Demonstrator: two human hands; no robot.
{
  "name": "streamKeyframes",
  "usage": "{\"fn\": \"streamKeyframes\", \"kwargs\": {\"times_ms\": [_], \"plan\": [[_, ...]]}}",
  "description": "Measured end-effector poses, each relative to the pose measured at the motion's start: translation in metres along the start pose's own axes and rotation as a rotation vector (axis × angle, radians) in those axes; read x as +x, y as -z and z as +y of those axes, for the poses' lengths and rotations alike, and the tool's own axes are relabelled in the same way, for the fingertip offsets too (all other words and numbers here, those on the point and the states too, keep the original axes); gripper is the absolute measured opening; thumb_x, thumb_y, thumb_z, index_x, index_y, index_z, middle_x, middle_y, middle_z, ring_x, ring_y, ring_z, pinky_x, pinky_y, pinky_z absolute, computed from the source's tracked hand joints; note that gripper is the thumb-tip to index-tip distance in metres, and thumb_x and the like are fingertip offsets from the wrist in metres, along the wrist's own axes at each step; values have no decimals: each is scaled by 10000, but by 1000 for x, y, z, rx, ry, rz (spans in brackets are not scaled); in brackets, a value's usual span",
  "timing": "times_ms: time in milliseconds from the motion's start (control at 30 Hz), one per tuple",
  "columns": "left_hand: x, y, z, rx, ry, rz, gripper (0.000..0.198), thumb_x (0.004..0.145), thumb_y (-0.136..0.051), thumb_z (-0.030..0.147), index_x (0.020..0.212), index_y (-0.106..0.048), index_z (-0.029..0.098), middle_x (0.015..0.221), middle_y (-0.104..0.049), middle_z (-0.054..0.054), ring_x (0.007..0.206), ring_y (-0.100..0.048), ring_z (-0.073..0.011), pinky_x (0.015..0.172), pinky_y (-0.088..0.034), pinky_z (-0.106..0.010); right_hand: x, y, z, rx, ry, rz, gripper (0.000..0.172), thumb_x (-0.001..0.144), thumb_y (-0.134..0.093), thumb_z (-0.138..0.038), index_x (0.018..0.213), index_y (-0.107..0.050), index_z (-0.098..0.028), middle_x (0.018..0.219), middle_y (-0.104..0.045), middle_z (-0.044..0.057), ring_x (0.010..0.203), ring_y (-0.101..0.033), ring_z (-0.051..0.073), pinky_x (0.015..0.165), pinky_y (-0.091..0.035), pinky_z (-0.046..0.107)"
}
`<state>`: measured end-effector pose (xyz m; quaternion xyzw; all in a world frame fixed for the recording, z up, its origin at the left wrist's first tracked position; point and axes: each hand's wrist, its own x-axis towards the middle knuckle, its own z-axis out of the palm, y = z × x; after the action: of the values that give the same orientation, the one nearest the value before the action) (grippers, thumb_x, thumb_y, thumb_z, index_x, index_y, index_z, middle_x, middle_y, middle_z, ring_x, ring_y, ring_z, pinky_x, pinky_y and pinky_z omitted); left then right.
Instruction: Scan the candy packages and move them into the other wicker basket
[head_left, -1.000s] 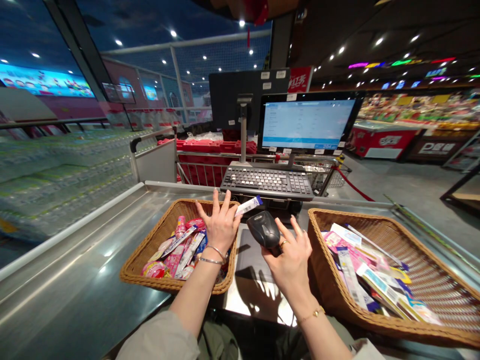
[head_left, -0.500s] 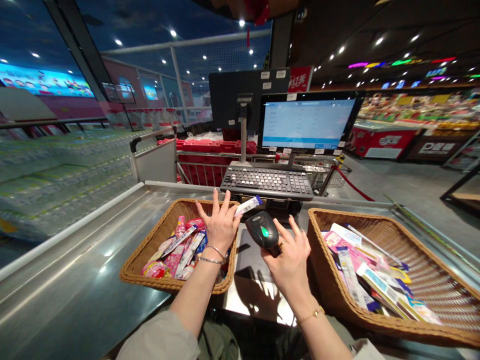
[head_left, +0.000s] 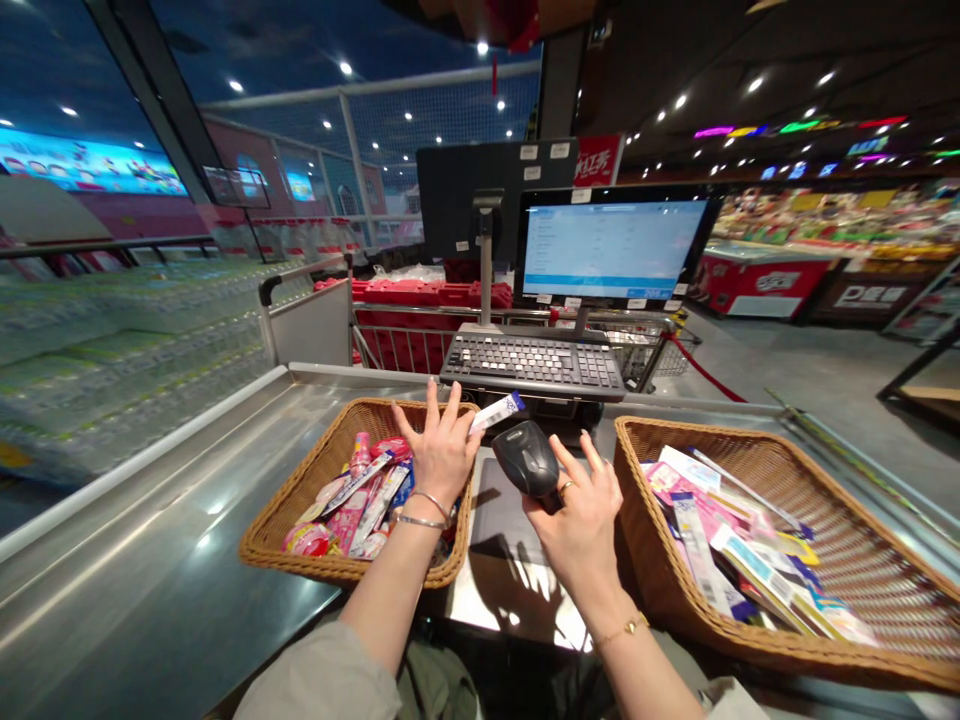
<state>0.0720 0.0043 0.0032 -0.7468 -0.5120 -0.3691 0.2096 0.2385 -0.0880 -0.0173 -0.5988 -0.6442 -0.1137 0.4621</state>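
My left hand [head_left: 441, 450] hovers over the right rim of the left wicker basket [head_left: 300, 500] and pinches a small white and blue packet [head_left: 497, 411] between thumb and forefinger, its other fingers spread. My right hand [head_left: 581, 515] grips a black handheld scanner [head_left: 527, 457] whose head points up toward the packet, a short gap between them. The left basket holds several pink and white snack packets [head_left: 360, 495].
A second wicker basket [head_left: 862, 640] on the right holds several flat packets. A keyboard [head_left: 534, 361] and a lit till screen [head_left: 613, 247] stand behind the hands. A steel counter [head_left: 150, 560] stretches left, and red shopping carts [head_left: 420, 320] are beyond it.
The green light on the scanner, lit half a second ago, is off now. Both hands have stayed almost in place.
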Motion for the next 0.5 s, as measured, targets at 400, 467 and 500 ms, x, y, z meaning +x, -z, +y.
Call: {"fn": "streamKeyframes", "kwargs": {"times_ms": [400, 467, 500], "plan": [[4, 8, 6, -4, -23, 6, 193, 898, -578, 340, 1003, -721, 265, 1438, -530, -62, 1447, -289, -362, 1107, 112, -738, 1, 9, 3, -11, -7, 52, 166, 759, -634, -236, 917, -672, -205, 1309, -630, 71, 1385, -371, 340, 1095, -253, 609], [6, 10, 10, -9, -31, 3, 183, 894, -584, 337, 989, -723, 263, 1442, -526, -56, 1449, -287, -359, 1109, 118, -734, 1, 10, 5, -15, -15, 58, 169, 763, -631, -245, 921, -674, -204, 1308, -630, 76, 1382, -375, 343, 1092, -254, 613], [6, 11, 12, -12, -33, 1, 179, 892, -587, 333, 985, -724, 264, 1445, -524, -54, 1451, -283, -359, 1108, 122, -734, 0, 11, 6, -17, -18, 63, 167, 765, -630, -249, 919, -673, -203, 1306, -631, 78, 1379, -378, 345, 1089, -256, 616]]}}
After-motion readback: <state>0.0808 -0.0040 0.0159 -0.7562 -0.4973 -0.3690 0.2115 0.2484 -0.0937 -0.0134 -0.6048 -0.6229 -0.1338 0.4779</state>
